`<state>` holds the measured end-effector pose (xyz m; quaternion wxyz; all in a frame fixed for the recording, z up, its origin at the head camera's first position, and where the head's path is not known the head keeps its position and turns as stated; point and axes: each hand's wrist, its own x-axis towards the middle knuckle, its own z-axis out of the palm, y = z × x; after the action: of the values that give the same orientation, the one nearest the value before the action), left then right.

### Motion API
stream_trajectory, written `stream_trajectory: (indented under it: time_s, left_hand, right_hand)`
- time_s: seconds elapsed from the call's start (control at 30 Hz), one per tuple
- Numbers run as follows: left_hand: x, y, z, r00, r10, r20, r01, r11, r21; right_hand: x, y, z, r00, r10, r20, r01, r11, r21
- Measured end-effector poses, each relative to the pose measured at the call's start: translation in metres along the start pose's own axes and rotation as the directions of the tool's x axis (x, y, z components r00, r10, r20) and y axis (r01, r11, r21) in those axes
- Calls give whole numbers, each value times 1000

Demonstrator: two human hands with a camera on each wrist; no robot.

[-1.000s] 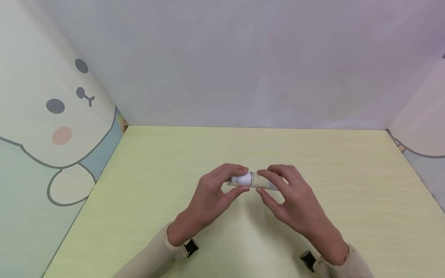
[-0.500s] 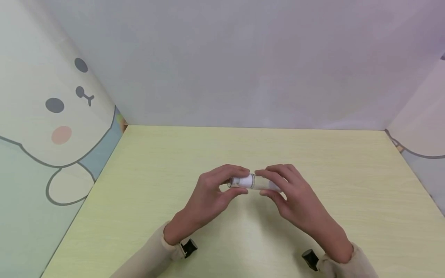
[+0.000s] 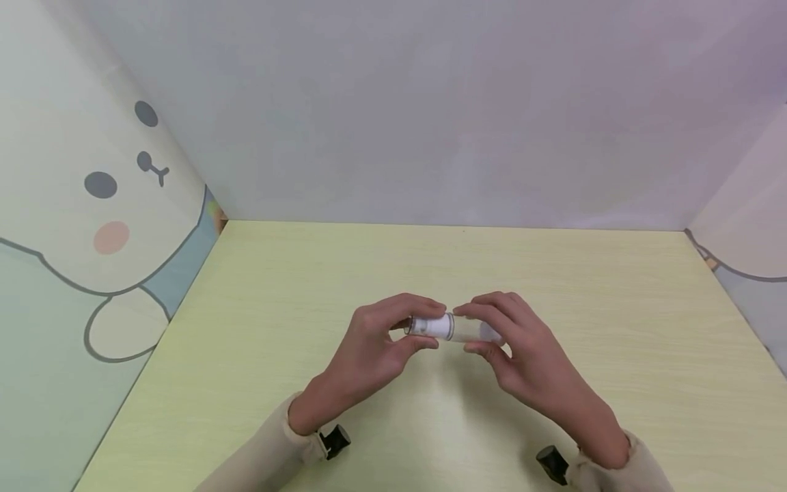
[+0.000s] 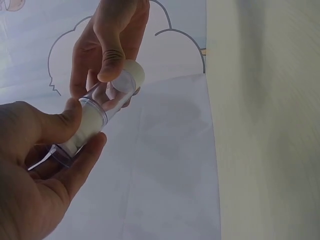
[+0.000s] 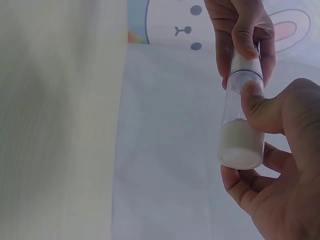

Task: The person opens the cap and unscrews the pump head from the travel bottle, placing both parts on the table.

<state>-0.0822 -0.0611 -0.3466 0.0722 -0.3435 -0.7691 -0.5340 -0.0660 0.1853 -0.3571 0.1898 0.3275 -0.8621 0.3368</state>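
Observation:
A small clear cylindrical bottle (image 3: 465, 329) is held sideways above the table between both hands. Its left part has a white section (image 4: 90, 120) under a clear outer end, and a white base (image 5: 241, 146) closes its right end. In the head view my left hand (image 3: 374, 340) pinches the white section between thumb and fingers. My right hand (image 3: 536, 352) grips the clear body near the base, with the thumb below and the fingers above. The right wrist view shows that thumb lying along the clear wall. Fingers cover parts of the bottle.
The pale wood-grain table (image 3: 295, 273) lies under the hands. A plain light wall (image 3: 455, 123) rises behind it, and a panel with a cartoon animal (image 3: 67, 225) stands at the left. Black wrist devices (image 3: 335, 441) sit beneath both sleeves.
The bottle has shifted slightly right and toward the person. My right thumb has moved right along the bottle, away from the left thumb. My left hand keeps its pinch.

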Motion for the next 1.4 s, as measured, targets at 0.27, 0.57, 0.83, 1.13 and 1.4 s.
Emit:
stream_trajectory:
  time_s: [0.27, 0.57, 0.83, 1.13, 1.4]
  left_hand:
    - [-2, 4, 2, 999, 25, -30, -22, 996, 86]
    - [1, 1, -9, 992, 57, -115, -37, 984, 175]
    - [3, 2, -13, 996, 59, -69, -46, 985, 168]
    - [3, 5, -12, 997, 60, -56, -46, 974, 221]
    - [3, 6, -10, 998, 40, -44, -29, 976, 215]
  right_hand:
    - [1, -6, 3, 999, -25, -26, 24, 999, -22]
    - [-1, -2, -2, 996, -14, -87, 3, 992, -130]
    - [-3, 6, -3, 998, 28, -56, -35, 992, -123]
    - [-5, 10, -3, 996, 86, -10, -87, 991, -97]
    - [-4, 10, -2, 996, 82, -17, -84, 993, -87]
